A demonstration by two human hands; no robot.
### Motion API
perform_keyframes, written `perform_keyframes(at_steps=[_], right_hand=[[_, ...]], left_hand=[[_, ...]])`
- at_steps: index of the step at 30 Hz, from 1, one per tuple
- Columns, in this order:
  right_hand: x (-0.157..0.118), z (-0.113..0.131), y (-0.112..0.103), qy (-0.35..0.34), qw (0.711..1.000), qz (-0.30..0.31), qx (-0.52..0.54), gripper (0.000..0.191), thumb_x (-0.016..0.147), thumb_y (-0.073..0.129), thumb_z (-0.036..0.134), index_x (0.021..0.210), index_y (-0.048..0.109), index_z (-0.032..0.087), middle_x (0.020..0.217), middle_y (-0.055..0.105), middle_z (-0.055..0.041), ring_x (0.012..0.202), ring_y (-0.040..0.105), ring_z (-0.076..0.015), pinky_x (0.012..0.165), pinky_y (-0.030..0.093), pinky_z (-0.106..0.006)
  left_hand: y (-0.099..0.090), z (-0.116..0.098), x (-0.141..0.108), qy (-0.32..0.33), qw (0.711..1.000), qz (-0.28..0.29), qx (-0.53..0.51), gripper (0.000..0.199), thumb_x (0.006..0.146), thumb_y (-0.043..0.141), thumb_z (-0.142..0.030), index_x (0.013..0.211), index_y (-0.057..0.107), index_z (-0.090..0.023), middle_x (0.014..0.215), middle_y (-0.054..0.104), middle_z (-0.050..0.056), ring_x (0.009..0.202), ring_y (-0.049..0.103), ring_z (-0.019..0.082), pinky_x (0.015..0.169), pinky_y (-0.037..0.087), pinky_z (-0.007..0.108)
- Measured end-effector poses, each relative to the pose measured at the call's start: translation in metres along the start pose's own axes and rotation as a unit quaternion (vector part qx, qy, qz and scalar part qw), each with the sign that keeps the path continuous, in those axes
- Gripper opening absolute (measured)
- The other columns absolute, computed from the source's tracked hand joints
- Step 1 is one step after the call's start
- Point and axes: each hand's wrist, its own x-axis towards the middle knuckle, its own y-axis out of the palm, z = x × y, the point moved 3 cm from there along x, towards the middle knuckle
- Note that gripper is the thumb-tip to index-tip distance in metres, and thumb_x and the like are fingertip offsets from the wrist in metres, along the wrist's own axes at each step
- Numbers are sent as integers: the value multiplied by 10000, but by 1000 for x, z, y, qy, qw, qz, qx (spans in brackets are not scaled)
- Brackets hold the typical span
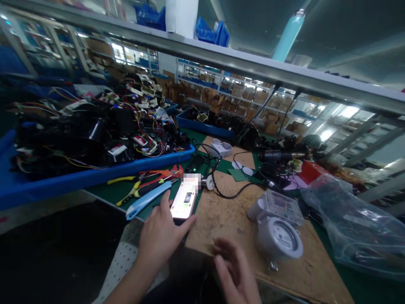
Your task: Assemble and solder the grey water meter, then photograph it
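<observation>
My left hand (161, 223) grips the lower end of a smartphone (182, 200), fingers along its left side and thumb at its lower right corner. The phone's screen is lit, and part of it is blurred out. My right hand (234, 266) is loosely curled at the front edge of a brown board (221, 219), thumb apart from the fingers, with nothing visible in it. To its right on the board sits a grey housing (278, 236) with a round face and a clear box-shaped part. A light blue tool handle (148, 199) and yellow-handled pliers (129, 193) lie left of the phone.
A blue tray (95, 177) heaped with black parts and wires fills the left side. Behind the board are black cables (232, 196), a green circuit board (238, 175) and a second grey housing (220, 148). A clear plastic bag (357, 223) lies right. A shelf (247, 59) crosses overhead.
</observation>
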Motion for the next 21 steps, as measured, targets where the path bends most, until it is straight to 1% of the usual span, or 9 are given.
perform_keyframes(at_steps=[2,3,7,10,12,14,16,19,21], right_hand=[[31,1,39,120,982,51,138,612,798,852,549,1267,664,205,1423,594,-116,1344,570,-250,1162,470,-371],[48,4,54,139,974,60,169,680,796,825,614,1292,645,185,1433,587,-130,1352,568,-256,1186,445,-396],[93,14,96,164,951,94,244,699,798,788,635,1280,649,148,1325,662,-151,1230,660,-260,1124,498,-415],[94,17,111,148,945,95,275,640,793,791,614,1210,683,141,1213,717,-130,1136,701,-271,1012,566,-397],[83,22,112,130,945,88,286,606,813,786,597,1200,686,142,1188,726,-117,1121,703,-273,980,580,-384],[68,31,106,112,946,82,294,582,859,758,582,1240,673,152,1221,715,-110,1142,693,-270,973,584,-376],[55,42,93,96,947,75,298,569,895,733,570,1286,657,165,1263,698,-111,1161,684,-273,971,587,-382],[39,56,69,81,949,53,302,554,891,754,547,1290,663,174,1290,686,-112,1154,687,-283,984,586,-400],[32,62,55,74,948,35,306,557,884,763,551,1289,668,181,1291,685,-111,1147,688,-290,993,585,-417]], left_hand=[[0,3,2,-28,998,1,-51,972,860,651,-633,1574,215,-139,1380,646,182,1268,612,402,1025,494,511],[1,5,2,-40,996,0,-74,964,854,666,-622,1568,221,-151,1391,645,173,1280,612,393,1028,495,504],[2,9,-1,-70,986,0,-154,947,838,702,-570,1552,232,-164,1396,650,165,1321,598,367,1047,491,493],[-2,0,-14,-42,987,-40,-147,979,808,730,-552,1557,250,-143,1415,621,194,1356,553,400,1109,444,548],[-8,-9,-28,-22,987,-86,-131,972,798,730,-569,1543,298,-119,1437,579,236,1375,514,439,1137,404,607],[-13,-17,-42,-15,984,-85,-158,977,784,747,-585,1533,316,-130,1468,532,256,1387,490,459,1141,387,653],[-16,-26,-55,-14,968,-38,-246,983,789,768,-555,1555,265,-199,1528,475,229,1428,458,438,1155,385,659],[-19,-42,-69,-10,906,54,-420,881,884,701,-471,1572,174,-309,1605,402,163,1468,446,365,1170,422,596],[-20,-55,-74,-2,877,94,-472,820,917,666,-428,1566,174,-329,1616,395,151,1456,472,348,1164,448,567]])
